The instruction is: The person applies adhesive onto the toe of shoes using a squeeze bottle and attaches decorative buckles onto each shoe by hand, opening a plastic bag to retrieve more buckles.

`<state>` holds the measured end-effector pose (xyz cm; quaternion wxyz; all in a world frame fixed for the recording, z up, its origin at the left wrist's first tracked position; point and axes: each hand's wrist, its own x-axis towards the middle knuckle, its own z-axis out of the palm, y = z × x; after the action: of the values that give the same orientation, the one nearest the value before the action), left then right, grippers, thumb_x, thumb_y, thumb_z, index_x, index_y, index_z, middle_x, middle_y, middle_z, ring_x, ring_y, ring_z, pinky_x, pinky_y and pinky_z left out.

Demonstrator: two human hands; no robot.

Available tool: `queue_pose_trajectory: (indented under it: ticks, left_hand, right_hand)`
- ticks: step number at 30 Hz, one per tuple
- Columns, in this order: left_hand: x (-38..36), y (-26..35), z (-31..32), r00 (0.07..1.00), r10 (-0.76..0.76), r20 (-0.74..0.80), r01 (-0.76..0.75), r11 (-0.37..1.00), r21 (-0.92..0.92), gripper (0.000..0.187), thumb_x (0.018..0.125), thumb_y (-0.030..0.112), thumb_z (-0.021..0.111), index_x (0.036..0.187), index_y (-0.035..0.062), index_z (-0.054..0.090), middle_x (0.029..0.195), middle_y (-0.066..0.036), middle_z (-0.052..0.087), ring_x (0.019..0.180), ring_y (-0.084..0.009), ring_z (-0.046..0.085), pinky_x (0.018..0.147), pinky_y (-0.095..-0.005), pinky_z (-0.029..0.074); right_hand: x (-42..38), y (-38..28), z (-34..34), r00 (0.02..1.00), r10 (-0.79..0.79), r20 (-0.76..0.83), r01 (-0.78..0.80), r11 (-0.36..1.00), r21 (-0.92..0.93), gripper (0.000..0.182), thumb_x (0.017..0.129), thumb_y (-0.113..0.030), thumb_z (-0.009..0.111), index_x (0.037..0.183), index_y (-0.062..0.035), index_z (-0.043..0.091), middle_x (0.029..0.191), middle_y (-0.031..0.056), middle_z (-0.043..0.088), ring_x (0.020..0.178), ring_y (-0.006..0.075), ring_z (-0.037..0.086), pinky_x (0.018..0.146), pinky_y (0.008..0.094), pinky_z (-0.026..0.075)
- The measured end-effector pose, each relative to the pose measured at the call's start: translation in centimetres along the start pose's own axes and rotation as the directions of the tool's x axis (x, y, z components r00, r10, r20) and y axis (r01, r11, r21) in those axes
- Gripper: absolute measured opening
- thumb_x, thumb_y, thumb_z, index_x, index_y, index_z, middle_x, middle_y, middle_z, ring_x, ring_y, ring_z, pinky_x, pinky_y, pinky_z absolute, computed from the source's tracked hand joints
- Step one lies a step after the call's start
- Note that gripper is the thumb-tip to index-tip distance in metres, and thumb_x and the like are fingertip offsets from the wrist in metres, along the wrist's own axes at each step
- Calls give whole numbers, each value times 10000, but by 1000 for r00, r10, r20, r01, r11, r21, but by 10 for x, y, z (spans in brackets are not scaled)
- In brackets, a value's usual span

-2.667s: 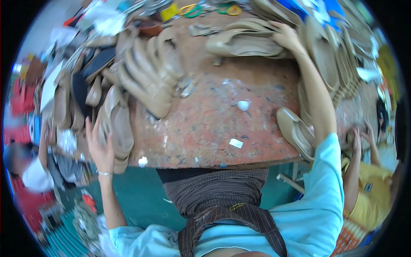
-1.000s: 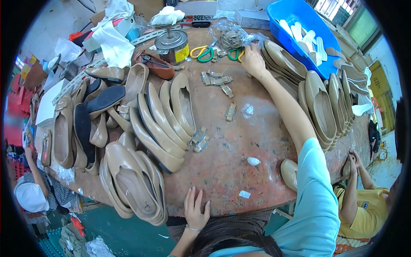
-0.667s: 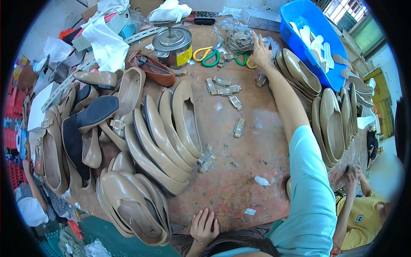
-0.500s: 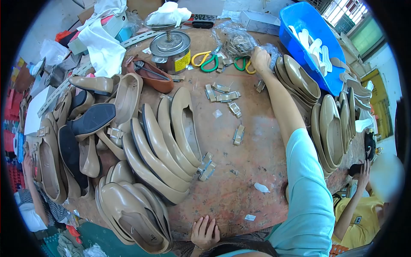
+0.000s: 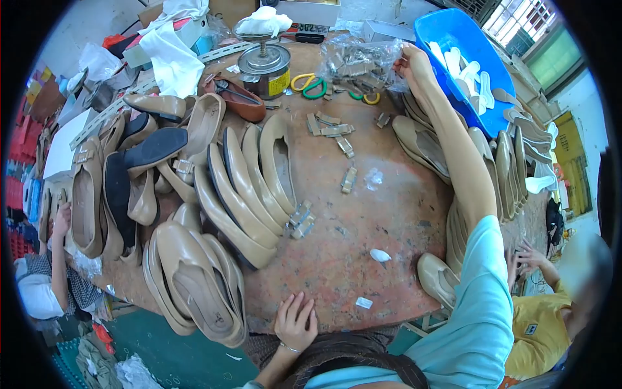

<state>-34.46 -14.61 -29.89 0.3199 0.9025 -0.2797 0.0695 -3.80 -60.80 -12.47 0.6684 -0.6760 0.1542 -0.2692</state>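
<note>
At the back of the table, my right hand (image 5: 409, 63) pinches the edge of a clear plastic bag (image 5: 363, 59) that holds metal buckle pieces. My left hand (image 5: 296, 321) rests on the table's front edge, fingers spread and nothing in it. Loose buckles (image 5: 330, 126) lie mid-table, and a buckle pair (image 5: 302, 220) sits beside the row of beige shoes (image 5: 249, 181). Scissors with yellow and green handles (image 5: 315, 88) lie left of the bag, partly under it.
More beige shoes stand at the left (image 5: 87, 207) and right (image 5: 502, 168). A blue basin (image 5: 447, 32) with white pieces is at the back right, a metal tin (image 5: 264, 71) at the back. Other people are at work at the left (image 5: 42, 279) and right (image 5: 541, 324).
My right hand has risen, and the plastic bag is now spread out and lifted over part of the scissors. The view has shifted, and the co-worker's hands at the right have moved.
</note>
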Motion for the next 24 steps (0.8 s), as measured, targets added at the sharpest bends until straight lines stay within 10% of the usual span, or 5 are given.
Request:
queue_pose_trajectory:
  ticks: [4,8,12,16,24]
  left_hand:
    - [31,3,-13,999,17,-29,-24,973,-229,419,744,100,671,1155,54,602,1238,-146,547,1168,-355,491,1002,-495,360]
    - [127,30,-33,956,144,-254,-217,932,-289,503,774,148,672,1240,27,525,1303,-177,479,1198,-372,447,1017,-468,338]
    - [222,65,-35,917,199,-345,-311,900,-306,585,741,123,711,1266,6,483,1304,-177,469,1194,-332,454,1005,-396,356]
    - [252,69,1,984,21,-178,-115,837,-535,442,729,74,700,1138,32,537,1010,-174,602,933,-310,595,815,-376,473]
    - [226,43,30,985,-20,-170,-75,844,-532,147,713,-37,620,854,-1,603,780,-141,614,706,-258,621,665,-336,492]
  right_hand:
    - [-84,-39,12,974,-113,195,164,948,-273,199,919,-162,461,954,-54,623,876,12,606,796,114,506,736,290,394]
    - [-119,-19,22,927,174,333,-150,984,-99,230,913,-95,430,1018,-2,613,1005,55,629,888,144,549,850,297,420]
    - [-172,-20,32,922,182,342,-147,981,-124,203,916,-113,452,986,-17,617,949,37,622,905,128,555,840,299,432]
    - [-220,-4,31,805,-258,533,517,746,-420,154,910,-114,501,968,-7,595,922,84,583,915,189,554,812,308,433]
    - [-256,38,7,740,-214,638,573,697,-431,301,743,-177,692,985,-43,575,930,157,612,879,305,596,721,386,457]
